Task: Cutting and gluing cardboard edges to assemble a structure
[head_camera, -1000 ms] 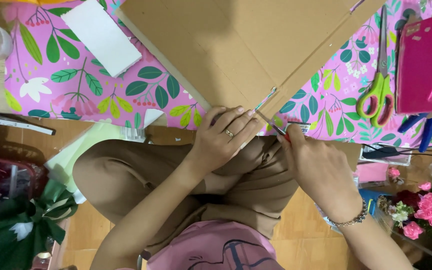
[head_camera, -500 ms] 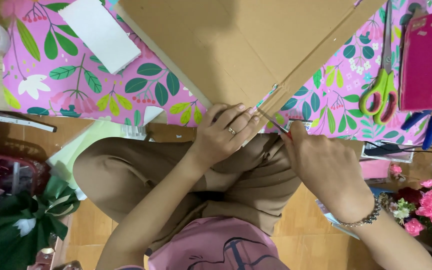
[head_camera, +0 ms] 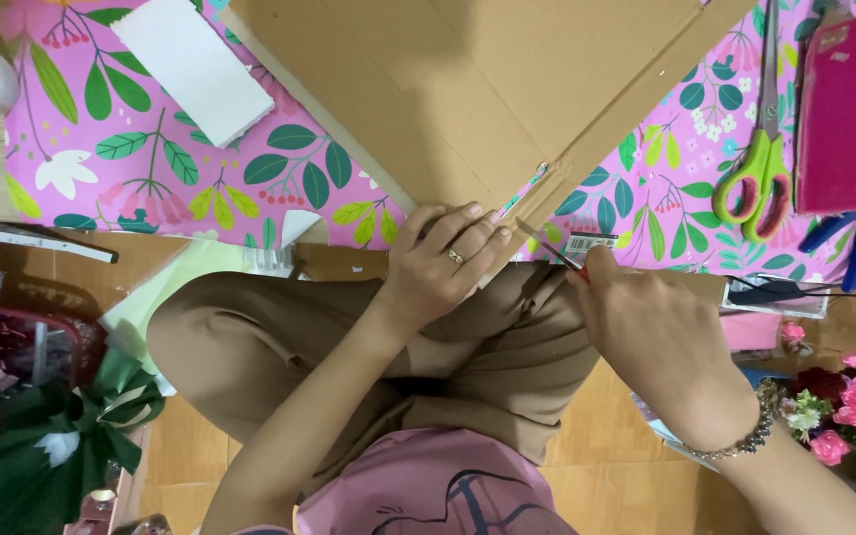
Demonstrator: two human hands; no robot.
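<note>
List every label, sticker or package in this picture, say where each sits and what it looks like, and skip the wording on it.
Barcode label: small white rectangle with black bars, on the pink leafy paper just beyond the right hand.
White box: flat plain rectangle, upper left on the same paper, nothing printed that shows.
Pink case: glossy magenta, upper right beside the green-handled scissors; no label visible.
No signs or screens in view.

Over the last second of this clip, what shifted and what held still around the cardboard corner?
Very little changed. The right hand, gripping a thin red-handled blade, edged slightly down along the cut at the corner of the cardboard sheet. The left hand stayed pressed on that corner, fingers spread. Nothing was picked up or let go. The green-handled scissors, white block and floral paper lie as before.
</note>
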